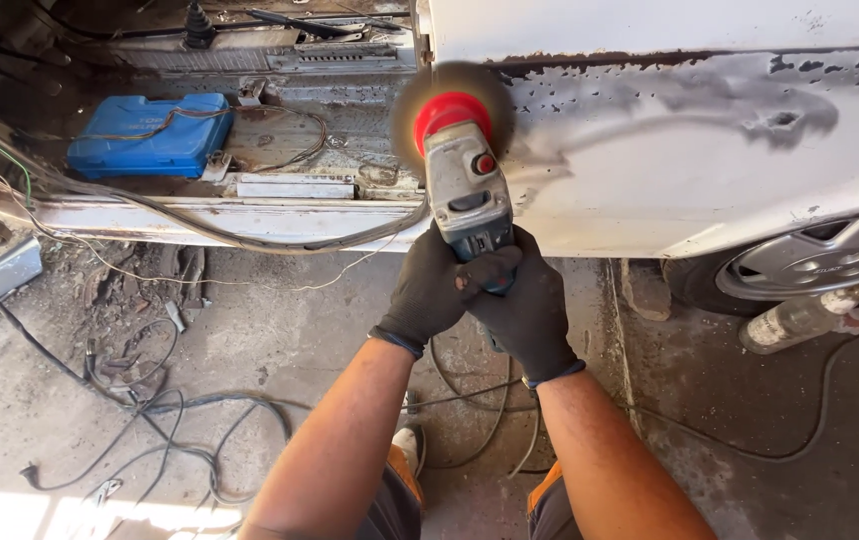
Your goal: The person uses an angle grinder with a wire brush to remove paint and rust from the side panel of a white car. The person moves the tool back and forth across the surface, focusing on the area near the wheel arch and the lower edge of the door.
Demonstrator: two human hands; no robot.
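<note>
Both gloved hands are gripping a grey grinder [467, 192] by its body, holding it out in front of the person. The left hand [426, 290] is wrapping closed around the left side of the handle, and the right hand [523, 305] is closing around the right side and underside, its fingers overlapping the left. The grinder is pointing away from the person, and its wire wheel [452, 115], blurred around a red hub, is pressing against the white panel [710, 170] of a car, right at the panel's left edge by the open door gap. Beside the wheel the paint is showing bare grey streaks and dark rust pits. A cord [470, 400] is trailing from the tool down across the concrete floor [280, 330].

To the left, inside the stripped car floor, a blue case [150, 135] is lying flat, with loose wires running over it. More cables [150, 420] are lying tangled on the floor at lower left. At right, a wheel with a silver hubcap [820, 260] is standing under the panel, and a bottle [800, 318] is lying on its side just in front of it, near a brick [647, 292]
</note>
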